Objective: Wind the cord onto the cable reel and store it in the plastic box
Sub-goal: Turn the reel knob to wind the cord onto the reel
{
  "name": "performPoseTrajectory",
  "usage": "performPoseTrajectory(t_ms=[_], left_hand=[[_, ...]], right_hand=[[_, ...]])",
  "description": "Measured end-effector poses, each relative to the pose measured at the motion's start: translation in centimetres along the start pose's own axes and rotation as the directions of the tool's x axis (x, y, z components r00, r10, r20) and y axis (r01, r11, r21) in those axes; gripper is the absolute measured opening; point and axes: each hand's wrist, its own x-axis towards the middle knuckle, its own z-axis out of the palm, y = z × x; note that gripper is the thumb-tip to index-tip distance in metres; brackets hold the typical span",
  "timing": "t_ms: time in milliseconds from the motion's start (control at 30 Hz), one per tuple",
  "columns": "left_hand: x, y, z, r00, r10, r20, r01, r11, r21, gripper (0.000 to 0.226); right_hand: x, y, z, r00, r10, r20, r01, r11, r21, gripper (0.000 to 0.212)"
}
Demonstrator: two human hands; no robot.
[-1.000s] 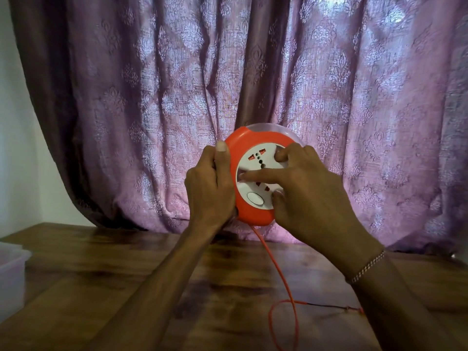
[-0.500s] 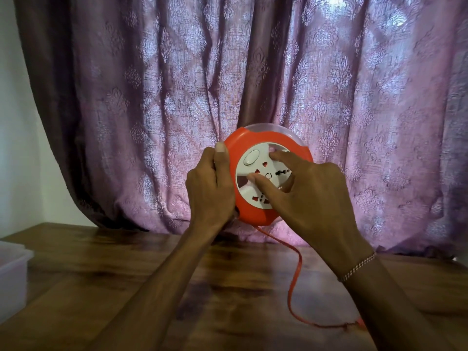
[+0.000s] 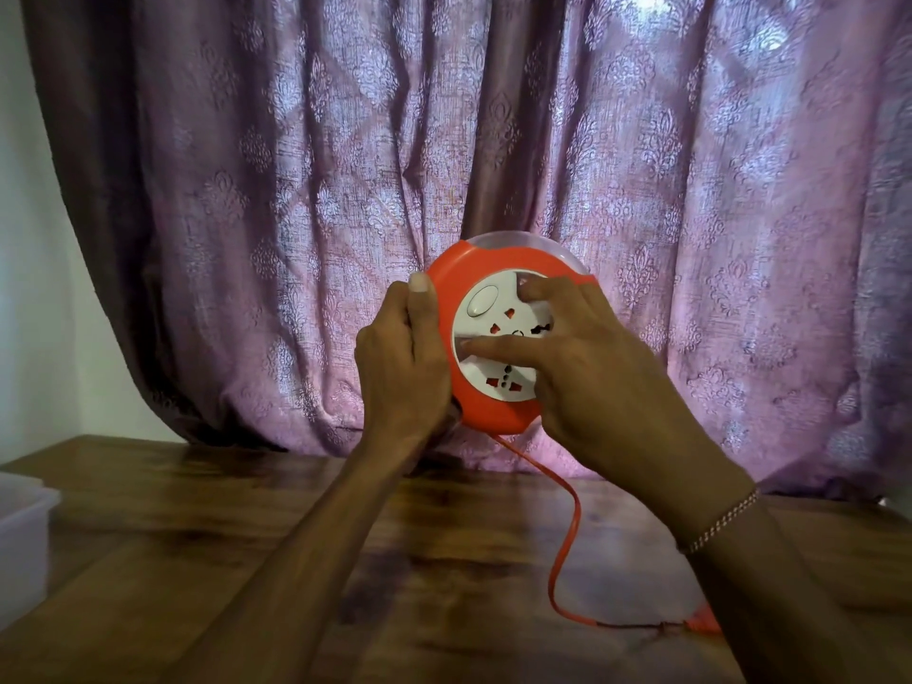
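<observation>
I hold a round orange cable reel [image 3: 444, 269] with a white socket face upright above the wooden table [image 3: 197, 560]. My left hand [image 3: 399, 367] grips its left rim, thumb on the front edge. My right hand [image 3: 587, 372] lies over the socket face, its fingertips pressing in the recesses of the white disc. A flat orange cord [image 3: 567, 530] drops from the reel's underside to the table, bends right and ends near my right forearm. The edge of a translucent plastic box [image 3: 24, 530] shows at the far left.
A purple patterned curtain [image 3: 493, 140] hangs right behind the reel. A pale wall [image 3: 29, 288] is at the left. The table stretches across the whole lower view.
The white socket disc has turned under my right hand's fingers; its round button went from bottom to upper left. The loose cord on the table has shortened and its loop has drawn in.
</observation>
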Motion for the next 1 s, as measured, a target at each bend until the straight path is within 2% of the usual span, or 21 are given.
performPoseTrajectory(t_ms=[167,267,433,500,700,833,900,933,1000], left_hand=[[0.0,0.2,0.0,0.999,0.036,-0.010,-0.036,0.999,0.018,0.046],[-0.1,0.1,0.1,0.999,0.040,-0.015,-0.039,0.999,0.036,0.045],[0.0,0.1,0.2,1.000,0.008,-0.018,-0.008,0.999,0.038,0.049],[0.0,0.1,0.2,1.000,0.000,-0.021,0.001,1.000,0.029,0.049],[0.1,0.0,0.2,1.000,-0.024,-0.020,0.024,1.000,0.003,0.048],[0.3,0.0,0.1,1.000,0.001,-0.018,-0.001,1.000,0.003,0.047],[0.3,-0.2,0.1,1.000,0.014,-0.019,-0.014,1.000,0.022,0.047],[0.3,-0.3,0.1,1.000,0.016,-0.017,-0.015,0.999,0.031,0.047],[0.3,-0.4,0.2,1.000,0.016,-0.016,-0.016,0.999,0.039,0.047]], right_hand=[[-0.2,-0.3,0.5,0.983,0.007,-0.186,-0.015,0.999,-0.044,0.058],[-0.3,-0.5,1.0,0.963,0.094,-0.254,-0.090,0.996,0.027,0.053],[0.0,-1.0,1.7,0.886,0.290,-0.362,-0.239,0.954,0.181,0.064],[0.2,-0.9,1.7,0.870,0.312,-0.382,-0.247,0.946,0.208,0.065],[0.3,-0.2,1.7,0.869,0.162,-0.468,-0.147,0.987,0.068,0.060],[0.3,0.5,1.3,0.839,-0.057,-0.541,0.055,0.998,-0.019,0.040],[0.4,0.9,1.0,0.872,-0.157,-0.464,0.171,0.985,-0.010,0.019],[0.4,1.1,0.9,0.898,-0.183,-0.400,0.203,0.979,0.008,0.017],[0.2,1.2,0.7,0.946,-0.183,-0.269,0.196,0.980,0.023,0.035]])
